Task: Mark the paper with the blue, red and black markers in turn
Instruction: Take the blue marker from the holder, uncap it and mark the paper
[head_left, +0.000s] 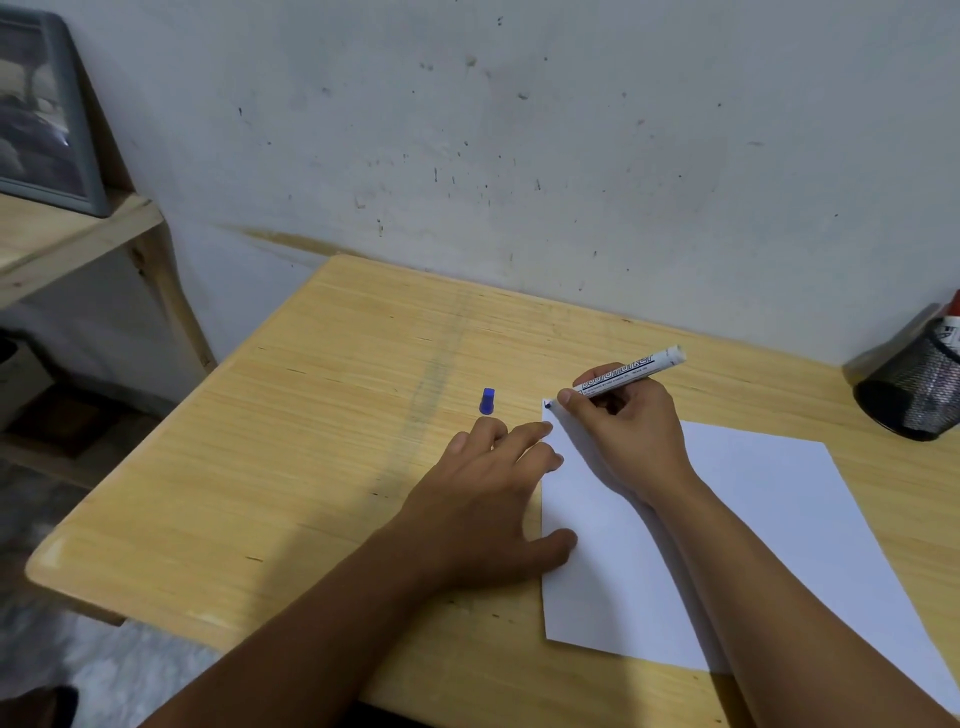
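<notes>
A white sheet of paper (748, 525) lies on the wooden desk (322, 441). My right hand (628, 431) grips the uncapped blue marker (631, 371), a white barrel with blue print, and its tip touches the paper's far left corner, where a small blue mark shows. My left hand (493, 499) lies flat with spread fingers, its thumb and fingertips pressing the paper's left edge. The marker's blue cap (487, 401) stands on the desk just beyond my left fingers.
A black mesh pen holder (917, 387) stands at the desk's far right, with a red-topped marker (953, 312) poking out. A wall runs right behind the desk. A wooden shelf (67, 239) with a grey framed picture (41, 114) is at left.
</notes>
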